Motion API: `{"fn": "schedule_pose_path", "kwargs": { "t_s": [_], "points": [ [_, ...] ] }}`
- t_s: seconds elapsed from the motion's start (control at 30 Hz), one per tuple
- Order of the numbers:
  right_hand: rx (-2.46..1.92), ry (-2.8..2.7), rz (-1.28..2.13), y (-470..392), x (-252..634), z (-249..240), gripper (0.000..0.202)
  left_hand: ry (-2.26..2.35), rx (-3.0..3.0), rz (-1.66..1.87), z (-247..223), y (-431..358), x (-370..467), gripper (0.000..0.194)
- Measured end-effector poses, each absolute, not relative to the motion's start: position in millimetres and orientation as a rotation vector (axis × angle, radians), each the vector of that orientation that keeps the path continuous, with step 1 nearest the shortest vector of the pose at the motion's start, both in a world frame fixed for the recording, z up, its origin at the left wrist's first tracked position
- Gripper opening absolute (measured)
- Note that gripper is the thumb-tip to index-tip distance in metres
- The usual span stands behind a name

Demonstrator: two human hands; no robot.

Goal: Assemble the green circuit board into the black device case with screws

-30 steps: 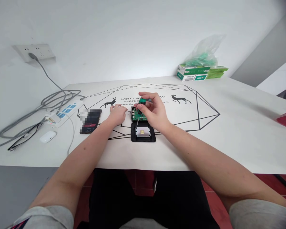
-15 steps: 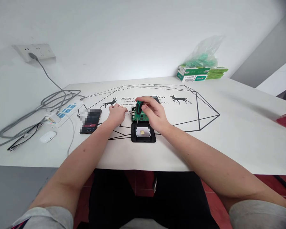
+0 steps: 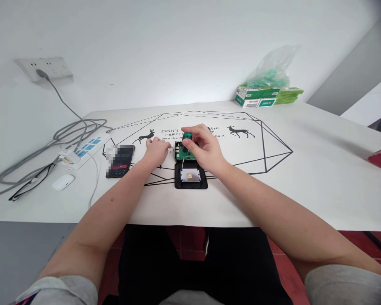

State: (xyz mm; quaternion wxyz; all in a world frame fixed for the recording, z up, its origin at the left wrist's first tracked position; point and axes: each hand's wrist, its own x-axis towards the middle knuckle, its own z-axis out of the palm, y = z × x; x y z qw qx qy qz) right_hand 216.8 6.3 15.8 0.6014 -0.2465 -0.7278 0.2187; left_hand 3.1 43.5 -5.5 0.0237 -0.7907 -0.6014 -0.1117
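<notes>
Change: the right hand (image 3: 206, 147) has shifted its thumb across the handle of the screwdriver (image 3: 187, 136) since the previous frame, and the handle now shows more of its green end; the left hand (image 3: 158, 152) has barely moved.
Right grip: closed around the green-and-black handle between thumb and fingers.
Left grip: fingers curled low at the surface (image 3: 235, 199), just left of the circuit board (image 3: 190, 157); whether they pinch anything, I cannot tell.
Screwdriver: handle above the board, thin shaft slanting down toward the black cover (image 3: 204, 185); its tip contact is unclear.
Circuit board: green, seated in a black case (image 3: 177, 160), partly hidden by the right hand.
Black cover: lying open at the near side of the case, with a silvery plate (image 3: 195, 177) and a yellowish square pad (image 3: 189, 175) inside.
Small dark bits (image 3: 172, 150): between the left fingertips and the case.
Left side: phone (image 3: 123, 164), power strip (image 3: 90, 147), white earbud case (image 3: 63, 182), glasses (image 3: 27, 190).
Far right: green-and-white boxes (image 3: 257, 95) beneath a clear plastic bag (image 3: 273, 70).
</notes>
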Motion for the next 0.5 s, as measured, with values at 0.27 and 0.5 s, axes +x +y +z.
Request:
{"fn": "schedule_pose_path", "kwargs": {
  "t_s": [0.27,0.5],
  "points": [
    [-0.564,-1.566,0.655,-6.0,207.3,10.6,0.029,-1.936,-2.750,-0.980,13.0,27.7,7.7,0.029],
    [-0.556,-1.654,0.615,-9.9,210.4,12.6,0.028,-2.033,-3.066,-1.264,32.0,9.6,9.2,0.026]
  ]
}}
